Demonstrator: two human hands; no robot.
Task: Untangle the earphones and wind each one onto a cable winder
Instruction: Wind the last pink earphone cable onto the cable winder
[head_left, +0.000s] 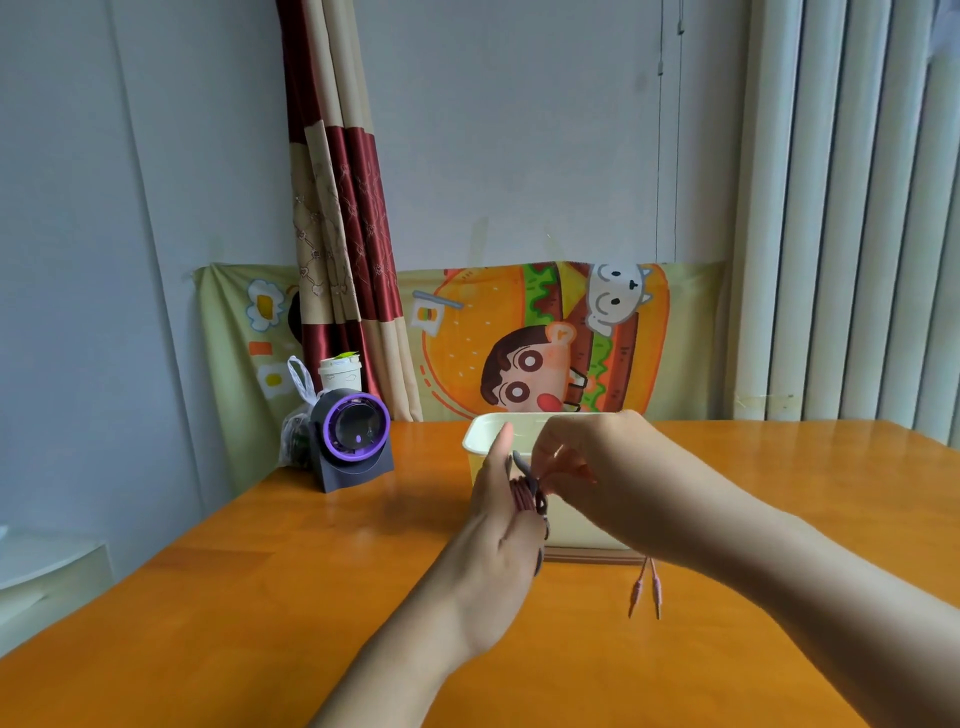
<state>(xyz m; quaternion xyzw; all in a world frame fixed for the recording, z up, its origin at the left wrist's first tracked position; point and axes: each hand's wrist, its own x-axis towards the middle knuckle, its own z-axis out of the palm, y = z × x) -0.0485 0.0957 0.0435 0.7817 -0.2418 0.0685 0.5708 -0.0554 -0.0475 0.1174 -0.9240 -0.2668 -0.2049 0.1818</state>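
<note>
My left hand (501, 519) holds a dark grey cable winder (523, 467) above the table, with dark red earphone cable (521, 496) wrapped in several turns around it. My right hand (587, 462) is just to the right of the winder, its fingertips pinching the cable at the coil. Two pink cable ends (647, 590) hang down under my right forearm, just above the tabletop. Both hands are in front of a cream box (480, 439).
The cream box stands on the orange wooden table (260, 597) past my hands. A black fan with a purple ring (353, 441), a plastic bag (295, 426) and a paper cup (340, 371) stand at the table's back left. Wall, curtain and blinds lie behind.
</note>
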